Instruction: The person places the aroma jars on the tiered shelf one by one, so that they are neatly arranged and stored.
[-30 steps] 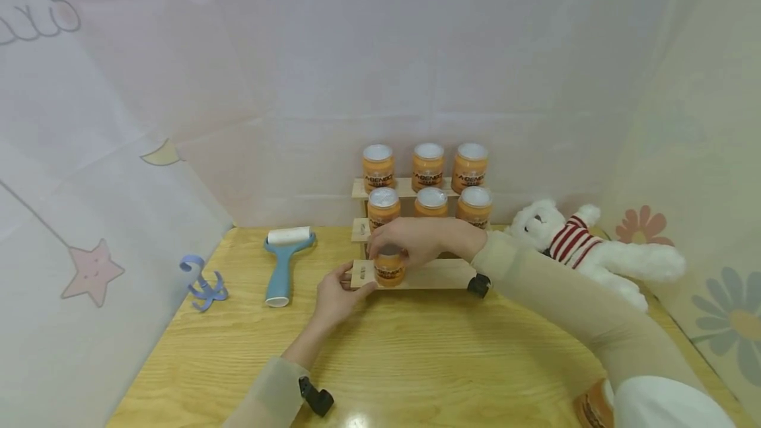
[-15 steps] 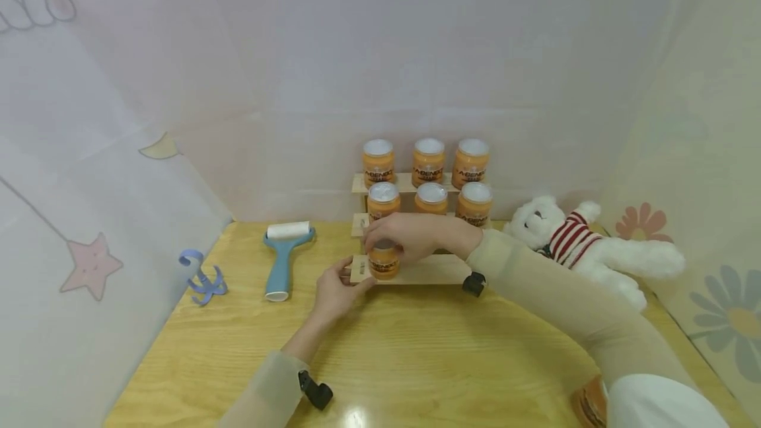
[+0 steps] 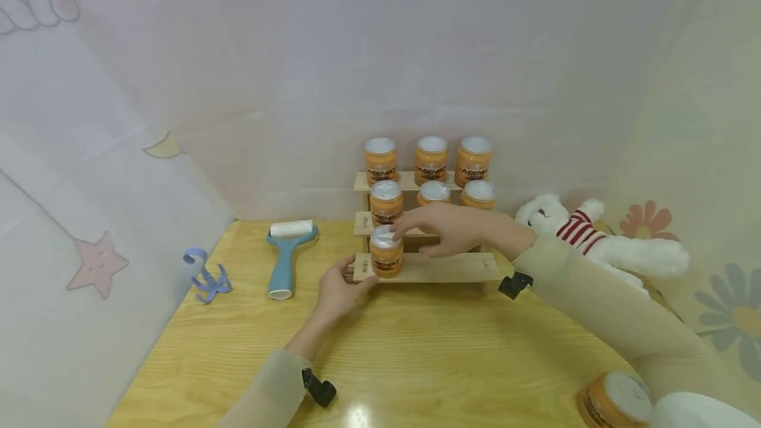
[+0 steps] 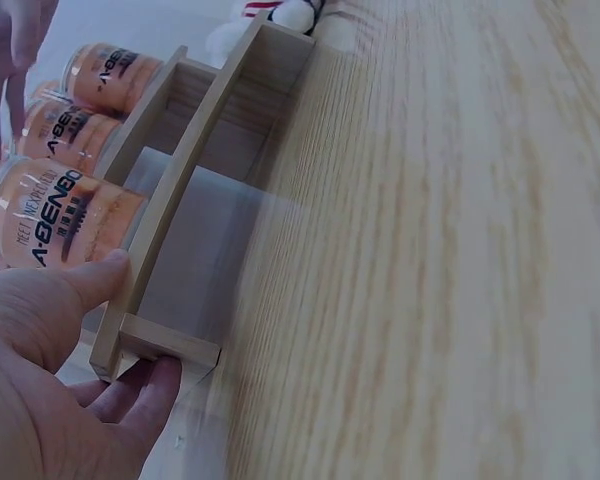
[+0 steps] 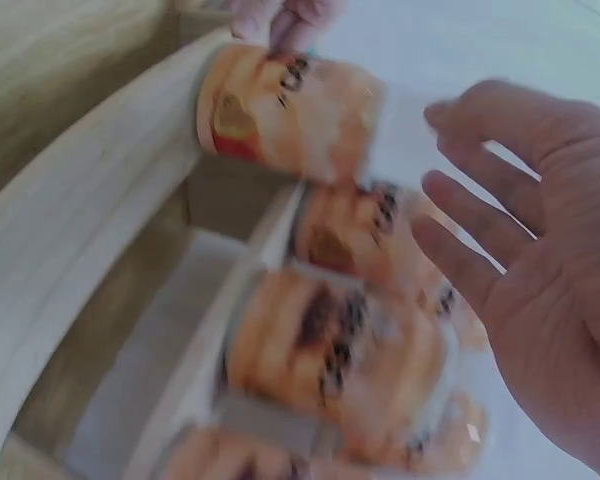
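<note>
A three-step wooden rack point(image 3: 446, 268) stands against the back wall. On its lowest step, at the left end, an orange jar with a silvery lid point(image 3: 386, 253) stands upright. My left hand point(image 3: 337, 292) grips that end of the rack; in the left wrist view its thumb lies at the front edge by the jar point(image 4: 65, 215) and its fingers curl beneath the board. My right hand point(image 3: 454, 228) hovers just right of the jar, fingers spread and holding nothing. The right wrist view shows this hand point(image 5: 540, 240) apart from the jar point(image 5: 285, 110).
Matching jars fill the middle step point(image 3: 364, 223) and top step point(image 3: 361, 181). Left of the rack lie a blue-handled lint roller point(image 3: 284, 263) and a purple hook point(image 3: 207, 279). A white teddy bear point(image 3: 612, 253) lies right; another jar point(image 3: 615, 401) stands at the front right.
The right hand, earlier holding the jar from above, slid it slightly left along the lowest step, then let go and moved off to the right. The left hand stays at the rack's end.
</note>
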{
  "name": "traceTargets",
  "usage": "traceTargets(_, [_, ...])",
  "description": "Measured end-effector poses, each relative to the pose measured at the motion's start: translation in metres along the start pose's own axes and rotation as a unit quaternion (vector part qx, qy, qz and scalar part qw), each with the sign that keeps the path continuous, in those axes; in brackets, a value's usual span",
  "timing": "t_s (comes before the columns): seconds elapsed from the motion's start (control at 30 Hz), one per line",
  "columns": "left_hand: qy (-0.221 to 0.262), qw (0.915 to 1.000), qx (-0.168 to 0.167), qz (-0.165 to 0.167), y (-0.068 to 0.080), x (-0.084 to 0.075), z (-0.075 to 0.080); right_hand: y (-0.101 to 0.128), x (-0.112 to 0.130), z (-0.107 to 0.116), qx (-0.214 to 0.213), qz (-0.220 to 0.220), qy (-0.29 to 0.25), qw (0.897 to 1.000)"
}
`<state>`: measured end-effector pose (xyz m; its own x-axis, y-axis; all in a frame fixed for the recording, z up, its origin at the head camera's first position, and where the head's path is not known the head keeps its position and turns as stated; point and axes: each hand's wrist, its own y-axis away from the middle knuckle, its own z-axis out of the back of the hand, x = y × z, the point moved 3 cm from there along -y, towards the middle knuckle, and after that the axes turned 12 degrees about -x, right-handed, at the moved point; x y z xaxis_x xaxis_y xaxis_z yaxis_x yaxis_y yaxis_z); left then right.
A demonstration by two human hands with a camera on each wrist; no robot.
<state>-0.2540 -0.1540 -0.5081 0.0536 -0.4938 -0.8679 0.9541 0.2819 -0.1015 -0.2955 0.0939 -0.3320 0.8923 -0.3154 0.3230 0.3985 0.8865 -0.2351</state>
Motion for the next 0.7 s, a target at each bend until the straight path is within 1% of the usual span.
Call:
traceTargets(0.13, [0.008,1.0000,-0.001,0.000,0.001,-0.004,0.000,0.037,-0.003,0.025,-0.023,-0.026,-0.033,0.999])
traceTargets(0.23, [0.010,0.9999,-0.001,0.003,0.001,-0.005,0.000,0.069,-0.006,0.038,-0.031,-0.050,-0.052,0.997])
traceTargets(0.3, [0.010,0.9999,0.000,0.005,0.002,-0.005,0.000,0.092,-0.009,0.042,-0.041,-0.052,-0.051,0.996])
traceTargets(0.43, [0.006,0.9999,-0.001,0.010,0.001,-0.004,0.001,0.135,-0.011,0.047,-0.060,-0.047,-0.029,0.997])
traceTargets(0.53, [0.002,0.9999,-0.003,0.011,0.001,-0.003,0.001,0.162,-0.008,0.052,-0.079,-0.065,-0.023,0.994])
traceTargets(0.63, [0.004,0.9999,-0.001,0.009,0.000,-0.002,0.000,0.186,-0.004,0.055,-0.097,-0.080,-0.029,0.992])
traceTargets(0.7, [0.007,0.9999,0.001,0.008,0.001,-0.002,-0.001,0.202,-0.004,0.055,-0.110,-0.088,-0.043,0.989])
